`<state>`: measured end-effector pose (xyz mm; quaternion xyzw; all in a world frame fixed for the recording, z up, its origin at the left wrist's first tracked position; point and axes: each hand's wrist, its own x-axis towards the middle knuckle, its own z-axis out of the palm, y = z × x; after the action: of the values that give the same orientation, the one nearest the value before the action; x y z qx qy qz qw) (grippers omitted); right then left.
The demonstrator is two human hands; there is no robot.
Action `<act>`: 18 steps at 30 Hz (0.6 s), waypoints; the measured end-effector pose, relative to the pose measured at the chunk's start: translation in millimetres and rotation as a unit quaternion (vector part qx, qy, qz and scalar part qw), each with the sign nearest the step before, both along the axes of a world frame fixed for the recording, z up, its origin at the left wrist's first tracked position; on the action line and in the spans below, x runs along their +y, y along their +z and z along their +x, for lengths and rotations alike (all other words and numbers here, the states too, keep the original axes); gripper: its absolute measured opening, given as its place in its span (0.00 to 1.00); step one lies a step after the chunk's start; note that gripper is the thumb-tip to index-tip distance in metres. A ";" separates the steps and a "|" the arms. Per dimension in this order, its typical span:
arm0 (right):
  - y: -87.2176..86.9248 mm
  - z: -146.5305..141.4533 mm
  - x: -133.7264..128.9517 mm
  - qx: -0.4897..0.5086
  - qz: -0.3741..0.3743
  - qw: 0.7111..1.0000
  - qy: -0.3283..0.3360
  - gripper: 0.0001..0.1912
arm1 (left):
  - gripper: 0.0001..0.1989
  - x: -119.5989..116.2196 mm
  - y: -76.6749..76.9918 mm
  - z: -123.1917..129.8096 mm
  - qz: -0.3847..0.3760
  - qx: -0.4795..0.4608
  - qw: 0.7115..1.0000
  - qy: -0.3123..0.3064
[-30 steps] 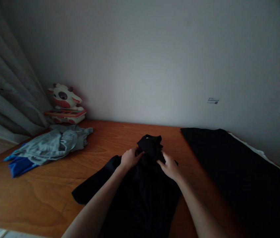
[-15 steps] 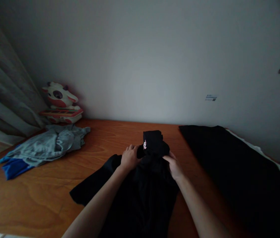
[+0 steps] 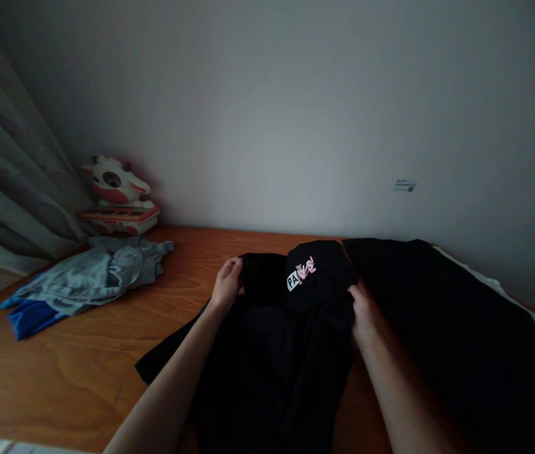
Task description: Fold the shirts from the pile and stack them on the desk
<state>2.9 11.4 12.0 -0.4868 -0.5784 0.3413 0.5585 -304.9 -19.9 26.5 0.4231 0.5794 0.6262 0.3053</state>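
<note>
A black garment (image 3: 272,359) lies across the middle of the wooden table, its far part lifted and spread between my two hands. My left hand (image 3: 228,282) pinches its edge at the far left. At the right, my right hand (image 3: 362,309) has its fingers closed on the opposite edge. Between them a folded-over part shows a pink figure and a white patch with letters (image 3: 301,273). One black flap of the garment sticks out to the left, under my left forearm.
Grey clothing (image 3: 101,274) and a blue piece (image 3: 35,318) lie on the wooden table (image 3: 73,378) at the left. Behind them stands a cow-shaped toy keyboard (image 3: 118,195). Black cloth (image 3: 438,315) with a white edge covers the right side. A wall rises behind.
My hands have moved apart, the left one leftward and the right one rightward. The garment's far part is stretched wider, and more of the pink print and lettered patch shows.
</note>
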 end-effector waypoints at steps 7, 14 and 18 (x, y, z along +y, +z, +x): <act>-2.5 22.9 11.5 -0.176 0.152 0.948 -0.220 0.18 | 0.17 -20.8 9.3 -100.4 0.132 -0.227 0.951 0.162; -13.0 16.9 10.4 -0.315 0.032 0.935 -0.162 0.28 | 0.27 -24.2 -2.5 -83.2 0.034 0.083 0.927 0.363; -9.5 14.5 6.1 -0.311 -0.034 0.937 -0.157 0.34 | 0.23 -31.2 4.7 -39.1 -0.005 0.433 0.876 0.213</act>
<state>17.3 17.5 2.5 -0.6722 -0.6276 0.1003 0.3797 -343.9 -51.0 31.2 0.5168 0.7327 0.4275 -0.1152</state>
